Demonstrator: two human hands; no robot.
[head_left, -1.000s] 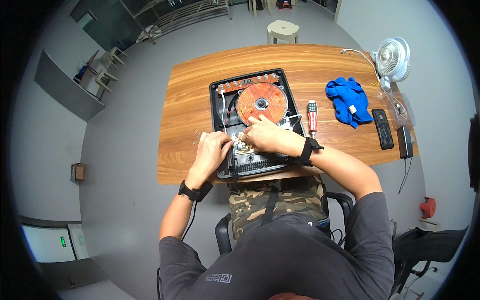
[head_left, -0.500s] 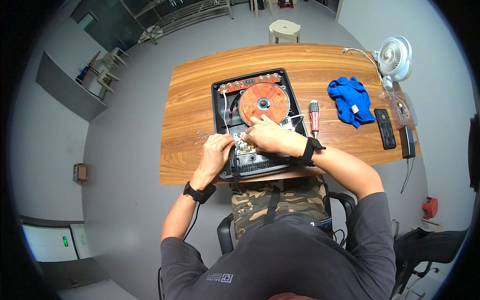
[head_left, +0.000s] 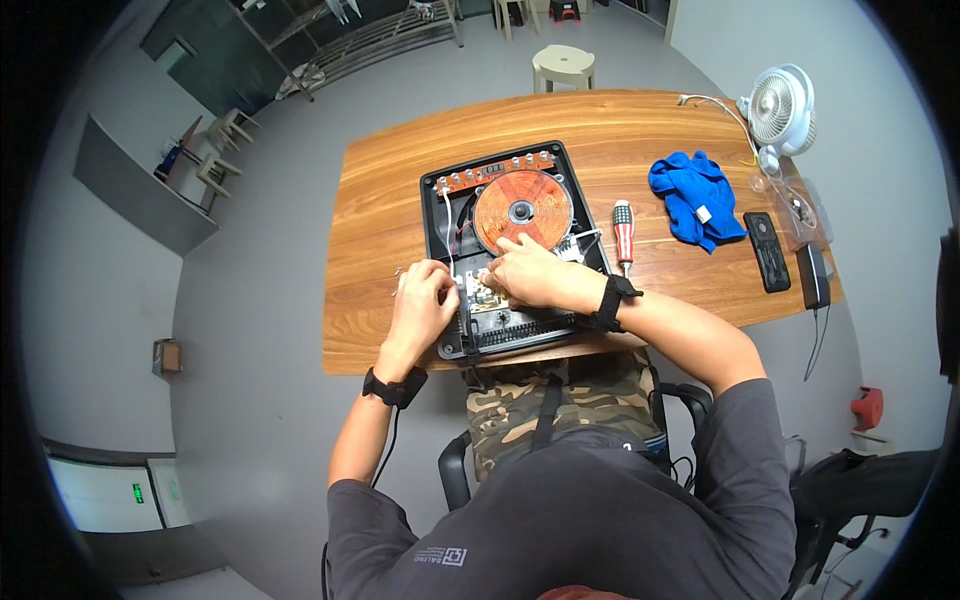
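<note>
An opened induction cooker (head_left: 432, 232) with a black shell lies on the table, its round copper coil (head_left: 545, 205) uncovered. My left hand (head_left: 420, 305) is at the shell's left side, thumb and forefinger closed at the lower end of a thin white cable (head_left: 448, 225); the fingertips partly hide that end. Over the small circuit board (head_left: 488, 300) reaches my right hand (head_left: 535, 275). Its thumb and forefinger are pressed together at the board's upper left edge, while other fingers stretch out to the coil's rim. An orange button board (head_left: 465, 180) spans the shell's far end.
A red and black screwdriver (head_left: 624, 235) lies right of the cooker. Farther right are a blue cloth (head_left: 695, 195), a black handheld device (head_left: 767, 252), a black adapter (head_left: 812, 275) and a white fan (head_left: 780, 110). Small loose parts (head_left: 397, 272) lie beside my left hand.
My left hand has drawn a little to the left, away from the circuit board, with the white cable's end at its fingertips. My right hand has stayed on the board.
</note>
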